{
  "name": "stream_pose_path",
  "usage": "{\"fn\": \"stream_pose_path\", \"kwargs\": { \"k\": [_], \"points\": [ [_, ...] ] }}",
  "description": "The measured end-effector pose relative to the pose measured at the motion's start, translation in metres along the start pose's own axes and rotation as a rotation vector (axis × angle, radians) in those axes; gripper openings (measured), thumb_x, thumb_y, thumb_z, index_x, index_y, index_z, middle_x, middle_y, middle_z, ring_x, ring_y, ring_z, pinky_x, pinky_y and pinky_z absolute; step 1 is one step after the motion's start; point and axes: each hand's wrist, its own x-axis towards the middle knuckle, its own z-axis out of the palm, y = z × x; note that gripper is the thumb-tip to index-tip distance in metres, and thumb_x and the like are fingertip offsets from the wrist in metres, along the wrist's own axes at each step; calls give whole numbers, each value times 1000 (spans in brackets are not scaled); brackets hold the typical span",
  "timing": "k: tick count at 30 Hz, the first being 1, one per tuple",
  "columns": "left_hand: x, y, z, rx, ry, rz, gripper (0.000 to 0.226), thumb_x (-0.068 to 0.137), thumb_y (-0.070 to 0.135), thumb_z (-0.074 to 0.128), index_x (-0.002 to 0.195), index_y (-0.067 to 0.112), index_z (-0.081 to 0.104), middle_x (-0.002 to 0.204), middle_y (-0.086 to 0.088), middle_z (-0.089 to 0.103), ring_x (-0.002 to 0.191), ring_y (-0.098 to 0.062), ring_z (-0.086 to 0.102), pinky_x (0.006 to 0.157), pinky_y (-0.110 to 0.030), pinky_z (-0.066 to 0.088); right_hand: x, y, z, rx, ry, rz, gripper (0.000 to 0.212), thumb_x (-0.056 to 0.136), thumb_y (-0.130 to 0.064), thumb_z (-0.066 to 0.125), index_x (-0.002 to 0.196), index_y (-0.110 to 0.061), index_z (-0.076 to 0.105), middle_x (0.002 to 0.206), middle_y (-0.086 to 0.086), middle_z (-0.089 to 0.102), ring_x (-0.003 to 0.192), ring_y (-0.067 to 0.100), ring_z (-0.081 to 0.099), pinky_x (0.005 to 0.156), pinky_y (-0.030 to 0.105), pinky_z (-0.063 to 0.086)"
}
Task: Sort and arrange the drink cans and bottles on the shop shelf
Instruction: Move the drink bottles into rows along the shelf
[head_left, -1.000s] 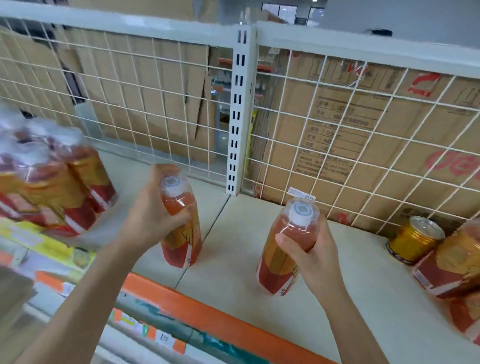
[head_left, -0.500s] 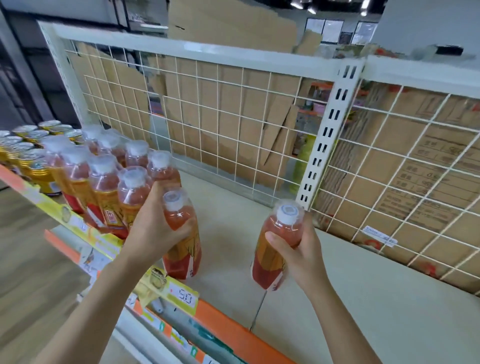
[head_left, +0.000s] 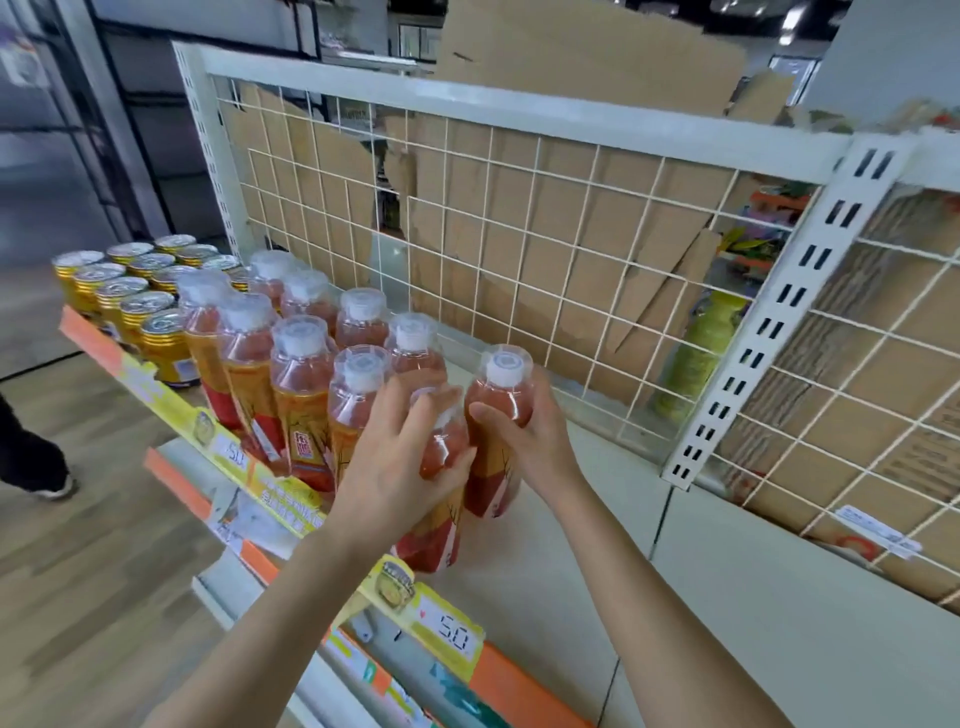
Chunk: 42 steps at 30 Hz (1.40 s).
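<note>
Head view looked down two bare forearms reaching over the shelf's front edge. The left hand (head_left: 400, 457) was curled round the shoulder of a front bottle (head_left: 436, 519), fingers across its neck and thumb on the near side. That bottle leaned slightly, its base low on the shelf (head_left: 727, 597), pressed against the right end of the bottle block (head_left: 301, 374) in the front row. The right hand (head_left: 530, 441) gripped a second bottle (head_left: 501, 405) by its upper body, just behind the first and also at the block's right end. Whether its base touched the shelf could not be told. A yellow price tag (head_left: 452, 631) hung in front of the block, right of the left forearm. Gold cans (head_left: 130, 291) stood packed left of the block. Behind the block ran the wire grid (head_left: 519, 234), with cardboard (head_left: 571, 67) beyond it.
</note>
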Motion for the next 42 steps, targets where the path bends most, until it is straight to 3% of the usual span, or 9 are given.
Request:
{"fn": "stream_pose_path", "kwargs": {
  "k": [8, 13, 16, 19, 22, 26, 31, 35, 42],
  "points": [
    [-1, -1, 8, -42, 95, 52, 38, 78, 23, 59, 113, 16, 46, 117, -2, 40, 106, -19, 45, 92, -22, 38, 7, -3, 31, -5, 52, -4, 65, 69, -48, 66, 124, -19, 47, 109, -12, 63, 95, -1, 61, 79, 17, 48],
    [-4, 1, 8, -11, 116, 57, 40, 80, 26, 59, 116, 17, 43, 122, -5, 38, 110, -21, 44, 94, -26, 38, -4, 0, 29, 72, 5, 28, 52, 84, -33, 57, 131, -18, 39, 111, -6, 61, 100, 1, 62, 81, 18, 47],
    [-9, 2, 7, 4, 70, 29, 44, 85, 29, 57, 124, 17, 40, 129, -7, 36, 119, -21, 40, 102, -24, 32, -11, -1, 25, 51, -23, 60, 43, 93, -32, 51, 133, -30, 35, 120, -15, 56, 108, -7, 55, 86, 12, 43],
    [-16, 3, 1, 36, -7, 5, 54, 87, 31, 55, 136, 18, 34, 138, -7, 32, 128, -21, 35, 106, -23, 26, -22, -4, 13, -50, -67, 86, 41, 95, -25, 50, 130, -39, 35, 120, -22, 53, 110, -9, 52, 95, 19, 42],
    [-22, 3, -6, 141, -70, 7, 62, 89, 32, 55, 143, 19, 28, 146, -8, 30, 136, -27, 30, 110, -36, 28, -41, -9, -3, -186, -84, 113, 52, 90, -32, 57, 138, -25, 38, 136, -7, 49, 123, 10, 46, 106, 35, 38],
    [-35, 14, -16, 293, -119, 46, 47, 94, 26, 46, 139, 15, 38, 151, -13, 26, 143, -27, 15, 115, -41, 16, -75, -25, -30, -368, -68, 79, 58, 90, -31, 59, 142, -23, 34, 142, -5, 42, 128, 10, 40, 101, 24, 32],
    [-58, 44, -27, 253, -244, 54, 48, 88, 24, 42, 134, 11, 45, 146, -12, 37, 138, -23, 25, 113, -36, 20, -127, -45, -75, -557, -24, 0, 57, 92, -31, 55, 143, -25, 32, 144, -10, 39, 132, 6, 35, 99, 20, 27],
    [-77, 75, -28, 255, -353, 34, 50, 85, 31, 42, 133, 16, 44, 140, -6, 46, 135, -21, 31, 108, -41, 33, -182, -57, -125, -683, 52, -13, 57, 90, -33, 55, 142, -24, 34, 145, -10, 39, 133, 9, 36, 103, 24, 29],
    [-95, 138, -16, 177, -415, 52, 49, 88, 41, 39, 133, 23, 40, 140, -3, 46, 132, -17, 34, 107, -39, 31, -292, -72, -214, -856, 291, 35, 56, 87, -28, 61, 139, -22, 41, 136, -1, 51, 123, 20, 48, 97, 37, 38]
  ]
}}
